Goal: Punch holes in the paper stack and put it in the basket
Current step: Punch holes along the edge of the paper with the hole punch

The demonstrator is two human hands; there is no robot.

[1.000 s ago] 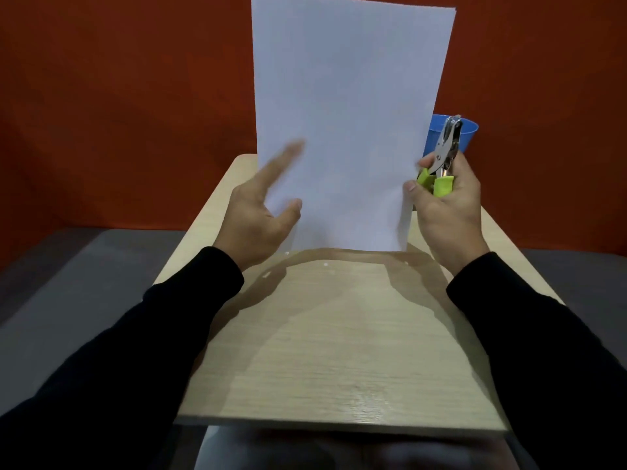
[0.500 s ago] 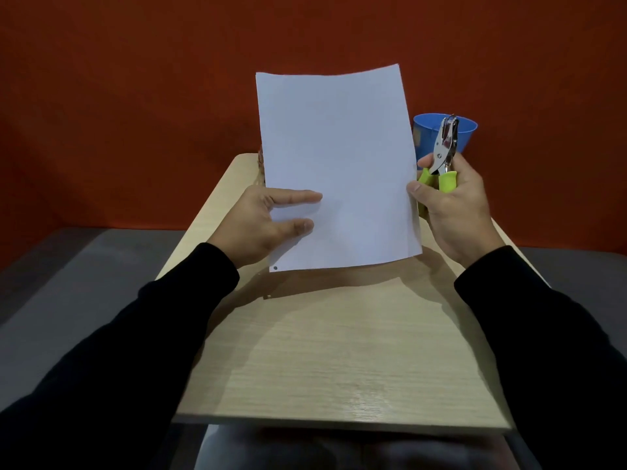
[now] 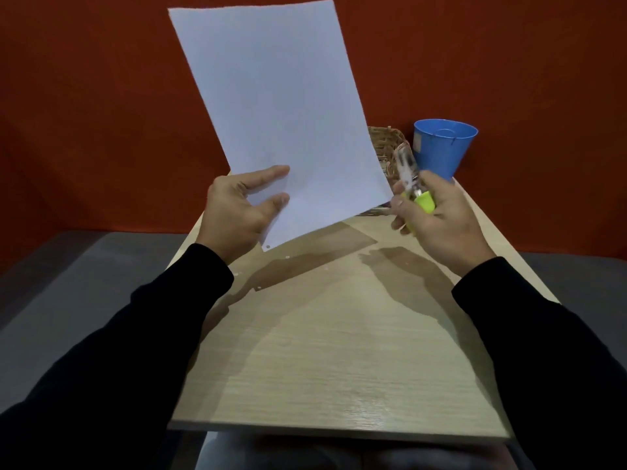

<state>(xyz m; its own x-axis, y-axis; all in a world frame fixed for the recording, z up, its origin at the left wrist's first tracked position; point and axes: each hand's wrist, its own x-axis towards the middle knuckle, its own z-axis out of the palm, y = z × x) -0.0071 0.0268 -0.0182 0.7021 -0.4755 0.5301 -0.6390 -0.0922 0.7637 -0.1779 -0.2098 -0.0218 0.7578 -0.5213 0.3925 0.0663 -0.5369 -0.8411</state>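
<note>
The white paper stack (image 3: 285,120) stands upright above the table, tilted to the left, with a small punched hole near its lower left corner. My left hand (image 3: 239,212) pinches it at the lower left edge. My right hand (image 3: 437,218) grips a metal hole punch (image 3: 412,179) with lime-green handles, jaws pointing up, just right of the paper's lower right corner and apart from it. A woven basket (image 3: 388,147) sits at the table's far end, mostly hidden behind the paper.
A blue plastic cup (image 3: 442,147) stands to the right of the basket at the far right corner. Small paper dots (image 3: 288,257) lie on the wooden table (image 3: 339,351). An orange wall rises behind, and grey floor lies either side.
The paper has risen and tilted left, uncovering the basket. My right hand has let go of the paper's right edge and moved slightly right with the punch.
</note>
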